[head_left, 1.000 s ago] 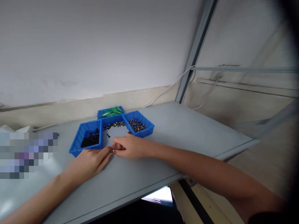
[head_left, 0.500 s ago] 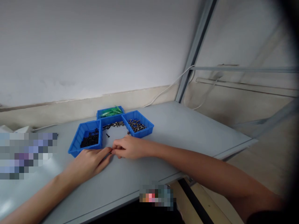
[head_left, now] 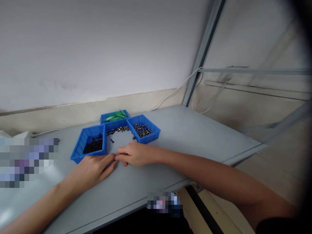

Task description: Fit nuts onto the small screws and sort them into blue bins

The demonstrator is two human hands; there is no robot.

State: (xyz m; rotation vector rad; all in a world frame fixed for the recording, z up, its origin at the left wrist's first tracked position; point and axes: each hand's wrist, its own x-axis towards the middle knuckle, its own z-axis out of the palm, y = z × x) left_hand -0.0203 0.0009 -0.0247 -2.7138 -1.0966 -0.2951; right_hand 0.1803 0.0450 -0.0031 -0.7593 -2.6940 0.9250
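Observation:
My left hand (head_left: 94, 167) and my right hand (head_left: 133, 153) meet fingertip to fingertip just above the grey table (head_left: 146, 178). Both are closed in a pinch, and whatever sits between the fingers is hidden or too small to name. Close behind my left hand stands a blue bin (head_left: 76, 150) with black screws (head_left: 94, 146) in it. Beyond my right hand is another blue bin (head_left: 150, 140), holding small shiny metal parts (head_left: 141, 130). A single black screw (head_left: 112, 140) lies on the table between these two bins.
At the back, a third blue bin (head_left: 103, 118) contains green pieces (head_left: 116, 116). Loose metal parts (head_left: 122, 129) and dark screws lie in front of it. A metal post (head_left: 203, 55) and a white cable (head_left: 168, 98) stand by the wall. A blurred-out object lies at left.
Almost nothing differs. My fingertips have shifted very slightly while staying pressed together, and the whole view has moved a little.

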